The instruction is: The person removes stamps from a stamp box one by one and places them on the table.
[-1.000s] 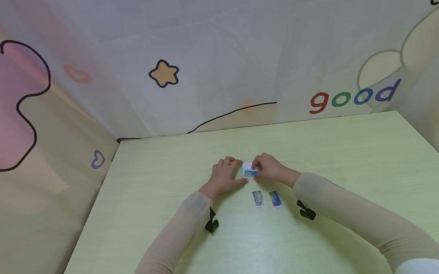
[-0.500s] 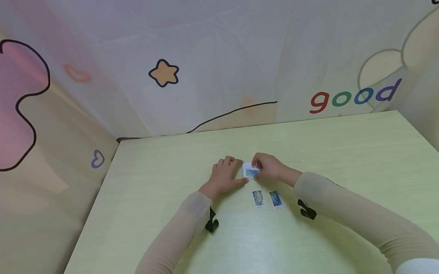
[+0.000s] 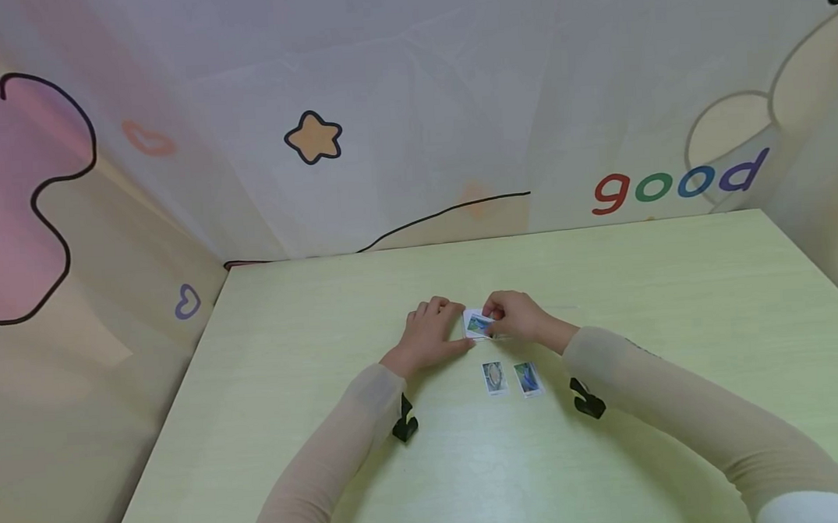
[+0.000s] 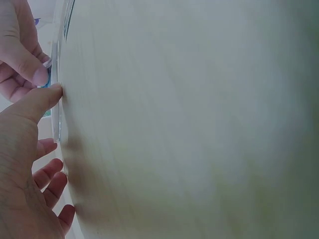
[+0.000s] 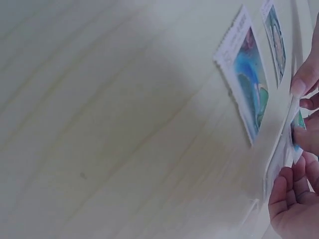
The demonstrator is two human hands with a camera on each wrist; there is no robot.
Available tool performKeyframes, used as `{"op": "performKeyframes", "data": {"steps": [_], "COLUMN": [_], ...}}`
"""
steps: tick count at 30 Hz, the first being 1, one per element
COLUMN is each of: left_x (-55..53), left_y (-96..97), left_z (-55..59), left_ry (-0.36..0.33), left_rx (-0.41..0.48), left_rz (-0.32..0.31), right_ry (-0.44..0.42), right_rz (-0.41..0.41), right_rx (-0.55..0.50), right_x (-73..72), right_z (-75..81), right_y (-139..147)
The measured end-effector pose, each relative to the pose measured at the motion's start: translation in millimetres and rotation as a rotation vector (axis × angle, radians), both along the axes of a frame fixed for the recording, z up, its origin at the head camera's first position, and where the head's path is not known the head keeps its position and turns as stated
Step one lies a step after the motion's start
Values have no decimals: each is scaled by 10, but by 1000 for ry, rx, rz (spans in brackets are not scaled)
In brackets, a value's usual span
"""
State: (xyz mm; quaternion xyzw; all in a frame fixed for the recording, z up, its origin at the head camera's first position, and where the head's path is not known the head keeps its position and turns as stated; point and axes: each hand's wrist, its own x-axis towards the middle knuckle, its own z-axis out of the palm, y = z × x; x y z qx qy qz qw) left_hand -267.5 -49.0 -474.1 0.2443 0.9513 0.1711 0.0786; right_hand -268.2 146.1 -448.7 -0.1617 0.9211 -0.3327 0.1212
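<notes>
My left hand (image 3: 426, 336) rests on the table with thumb and forefinger at the near and far edges of a small, shallow clear plastic case (image 5: 277, 155). Over this case my right hand (image 3: 521, 318) pinches a postage stamp (image 3: 477, 325) with a blue and green picture and a white border. The stamp lies slightly tilted in the head view, its right end hidden under the fingertips. Two more stamps lie on the table nearer the body: one with a pale oval picture (image 3: 494, 377), and to its right a blue and green one (image 3: 528, 378), whose toothed edge shows in the right wrist view.
The light wooden table (image 3: 315, 453) runs back to a printed cloth (image 3: 413, 121) hung as a wall, with side panels left and right. Beyond the right hand, a faint clear sheet or lid edge (image 3: 567, 308) shows on the table. Both wrists carry black mounts (image 3: 589, 399).
The right hand shifts slightly to the right and lifts, and the stamp it pinches turns from lying level to tilted. The left hand and the two stamps on the table stay put.
</notes>
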Motion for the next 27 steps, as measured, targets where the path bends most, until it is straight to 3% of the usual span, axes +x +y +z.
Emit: {"op": "performKeyframes", "data": {"steps": [18, 27], "left_x": [-4, -15], "left_y": [0, -3], "left_z": [13, -10], "left_ry": [-18, -5], "left_rx": [-22, -13], "left_rz": [6, -2], "right_ry": [-53, -131], "right_rz": [-81, -115], "right_rx": [-76, -160], "right_x": [-19, 2], "right_z": [18, 36], "right_y": [82, 119]}}
